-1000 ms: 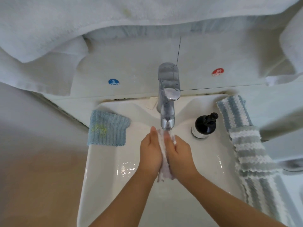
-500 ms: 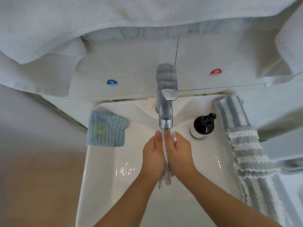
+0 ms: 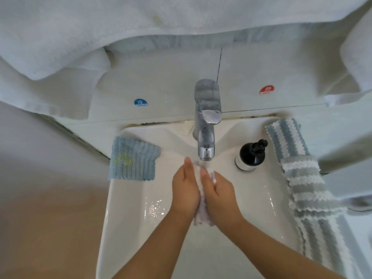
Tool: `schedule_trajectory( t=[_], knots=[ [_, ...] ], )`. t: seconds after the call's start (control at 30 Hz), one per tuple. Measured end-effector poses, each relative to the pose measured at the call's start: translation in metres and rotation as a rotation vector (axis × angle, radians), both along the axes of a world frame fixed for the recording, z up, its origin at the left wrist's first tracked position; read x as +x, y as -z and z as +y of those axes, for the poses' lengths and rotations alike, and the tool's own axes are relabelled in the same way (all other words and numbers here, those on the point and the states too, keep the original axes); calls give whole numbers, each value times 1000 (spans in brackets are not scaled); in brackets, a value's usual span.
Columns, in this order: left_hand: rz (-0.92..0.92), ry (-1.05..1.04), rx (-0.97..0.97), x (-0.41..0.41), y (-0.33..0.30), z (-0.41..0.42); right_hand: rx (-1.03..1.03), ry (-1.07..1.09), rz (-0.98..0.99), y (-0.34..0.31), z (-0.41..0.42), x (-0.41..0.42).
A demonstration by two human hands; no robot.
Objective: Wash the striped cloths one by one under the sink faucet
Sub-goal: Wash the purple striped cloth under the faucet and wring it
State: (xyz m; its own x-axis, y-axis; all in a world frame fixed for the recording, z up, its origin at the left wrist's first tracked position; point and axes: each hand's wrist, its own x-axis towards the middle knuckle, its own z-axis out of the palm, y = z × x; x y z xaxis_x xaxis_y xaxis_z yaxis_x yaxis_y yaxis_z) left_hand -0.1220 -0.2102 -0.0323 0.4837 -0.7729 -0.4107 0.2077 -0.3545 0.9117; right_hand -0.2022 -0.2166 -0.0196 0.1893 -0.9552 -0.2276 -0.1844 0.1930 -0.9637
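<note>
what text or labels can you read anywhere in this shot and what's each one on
"COLD", under a white Chinese character: blue round sticker on the wall panel left of the faucet.
"HOT", under a white Chinese character: red round sticker on the wall panel right of the faucet.
Black pump bottle: no readable label from this angle.
Cloths and towels: no text seen.

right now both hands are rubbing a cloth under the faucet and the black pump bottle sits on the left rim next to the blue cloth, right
Not quite. The head view shows the black pump bottle right of the faucet, near the striped cloths; the blue cloth lies alone on the left rim. The left hand and right hand do press a cloth under the spout.
</note>
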Motion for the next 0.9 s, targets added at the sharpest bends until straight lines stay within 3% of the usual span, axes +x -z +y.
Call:
schedule_trajectory(
  t=[0.2, 0.37, 0.57, 0.67, 0.83, 0.9],
  knots=[
    [-59, 103, -16, -13, -2, 9, 42, 58, 47, 2, -25, 2],
    [-34, -3, -18, 4, -4, -6, -25, -9, -61, -4, 4, 1],
    [-53, 63, 9, -9, -6, 0, -6, 38, 51, -1, -27, 2],
    [-17, -1, 3, 3, -5, -8, 7, -18, -23, 0, 1, 1],
    [-166, 147, -45, -12, -2, 8, 24, 54, 43, -1, -26, 0],
    [-130, 135, -38, -13, -6, 8, 3, 61, 37, 0, -25, -1]
  ],
)
